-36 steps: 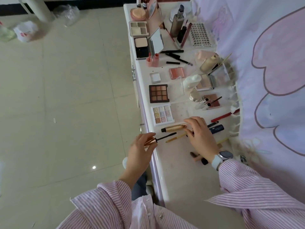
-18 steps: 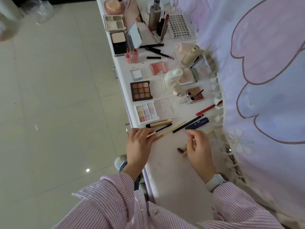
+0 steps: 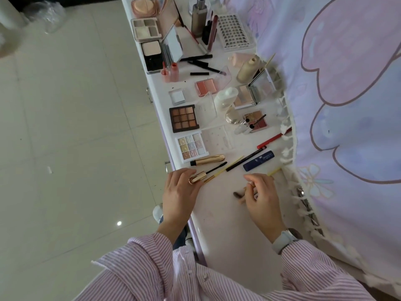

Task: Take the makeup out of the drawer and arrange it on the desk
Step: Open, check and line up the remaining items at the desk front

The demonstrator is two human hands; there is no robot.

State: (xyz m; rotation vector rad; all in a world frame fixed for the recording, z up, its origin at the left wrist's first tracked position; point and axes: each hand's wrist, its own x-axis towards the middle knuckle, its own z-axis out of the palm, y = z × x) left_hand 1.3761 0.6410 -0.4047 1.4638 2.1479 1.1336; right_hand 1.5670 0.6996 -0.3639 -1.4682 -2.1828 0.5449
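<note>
My left hand [image 3: 180, 190] holds the gold cap of a mascara wand [image 3: 208, 172] at the desk's near left edge, with the brush lying on the white desk [image 3: 227, 227] below the gold mascara tube [image 3: 208, 159]. My right hand [image 3: 260, 196] curls its fingers round a small brown-tipped item [image 3: 238, 195] on the desk. Beyond them lie a pastel eyeshadow palette [image 3: 192, 146], a brown eyeshadow palette [image 3: 184, 118], a black pencil [image 3: 245, 159], a navy tube [image 3: 258, 160] and a red pencil [image 3: 273, 139].
The far half of the desk is crowded with compacts, a blush palette [image 3: 206, 86], bottles, a lash tray [image 3: 235, 32] and pencils. A purple cloth [image 3: 347, 105] with a tasselled hem hangs along the right. Tiled floor [image 3: 76, 127] lies to the left.
My left hand brought the wand from beside the desk edge onto the desk below the gold tube. My right hand left the gold tube and came back to the small brown-tipped item.
</note>
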